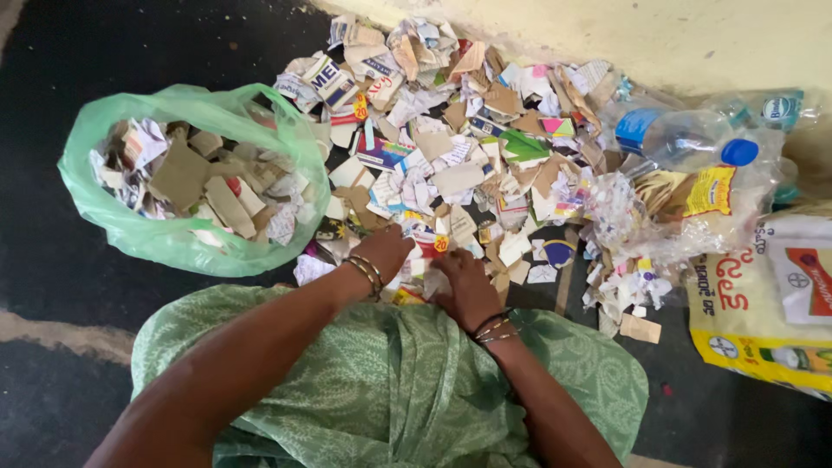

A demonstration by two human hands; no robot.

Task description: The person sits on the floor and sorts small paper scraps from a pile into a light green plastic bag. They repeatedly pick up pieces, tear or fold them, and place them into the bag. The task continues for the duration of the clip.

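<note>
Green patterned cloth covers the person's lap at the bottom of the view, and both forearms reach forward over it. Bangles sit on each wrist. Left hand rests palm down on the near edge of the scrap pile, fingers curled into the torn pieces; whether they pinch anything I cannot tell, since the fingertips are buried among the bits. Right hand lies just beside it, knuckles up, fingers bent down into the scraps close to the lap; its grip is hidden as well.

Beyond the hands the pile spreads over the dark floor up to the pale wall: torn cardboard, printed carton bits and crumpled paper, mixed together. To the left, just beside the pile, stands an open green bag, already holding a good heap of the same brown and white scraps up to near its rim. Judging by that, a fair share has gone into the bag, while the larger part remains loose on the floor.

On the right, touching the pile's edge, lie crumpled clear plastic, a clear bottle with a blue cap lying on its side, and a yellow-and-white sack.
</note>
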